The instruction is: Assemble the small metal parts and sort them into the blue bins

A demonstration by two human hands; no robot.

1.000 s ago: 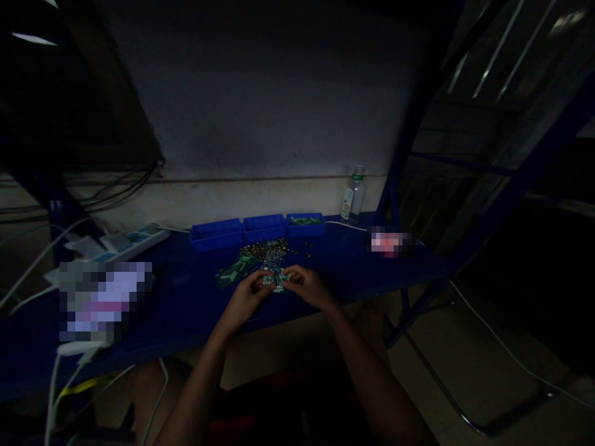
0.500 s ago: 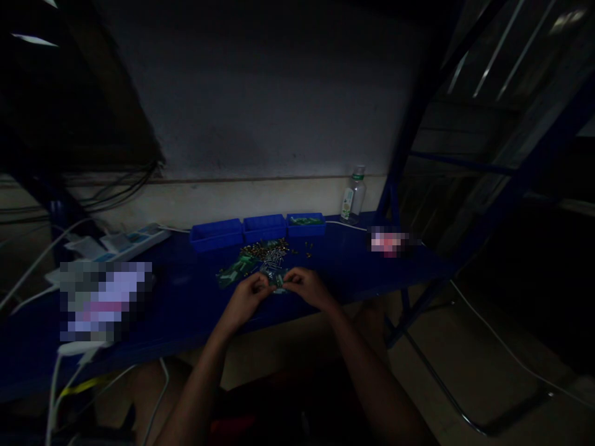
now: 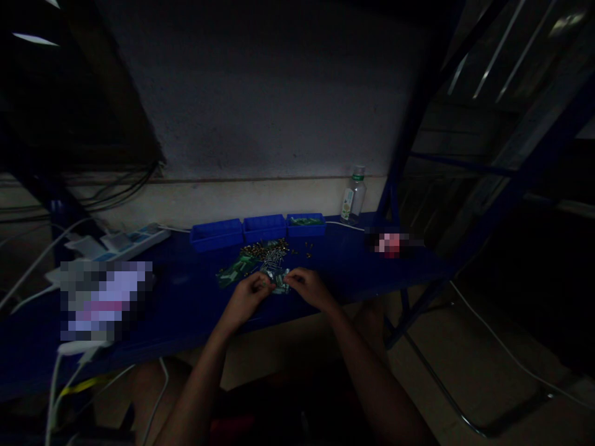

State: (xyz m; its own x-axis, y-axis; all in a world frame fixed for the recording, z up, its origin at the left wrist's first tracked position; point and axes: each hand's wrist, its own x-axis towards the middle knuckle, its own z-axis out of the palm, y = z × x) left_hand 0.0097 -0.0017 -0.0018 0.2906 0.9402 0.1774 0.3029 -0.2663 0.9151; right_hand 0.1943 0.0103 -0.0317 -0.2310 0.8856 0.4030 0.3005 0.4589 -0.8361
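At the near edge of the blue table, my left hand (image 3: 247, 300) is closed in a pinch, its fingertips around something too small and dark to name. My right hand (image 3: 308, 288) faces it, thumb and fingers pinched together; what they hold, if anything, is hidden. Between the fingertips lies a small cluster of pale green and clear pieces (image 3: 281, 282). Just beyond are loose silver screws (image 3: 277, 257) and a heap of brass-coloured fittings (image 3: 260, 249). A green packet with pale pieces (image 3: 236, 270) lies left of them, beyond my left hand.
Three blue bins stand along the back: a left bin (image 3: 216, 235), a middle bin (image 3: 264, 229) and a right bin (image 3: 305, 230) with green pieces. A clear bottle (image 3: 354, 197) stands behind right. A power strip (image 3: 134, 243) with cables and a blurred-out item (image 3: 109, 300) lie left.
My right fingertips have shifted slightly right, away from my left hand, showing more of the small pieces between them. The left hand has hardly moved.
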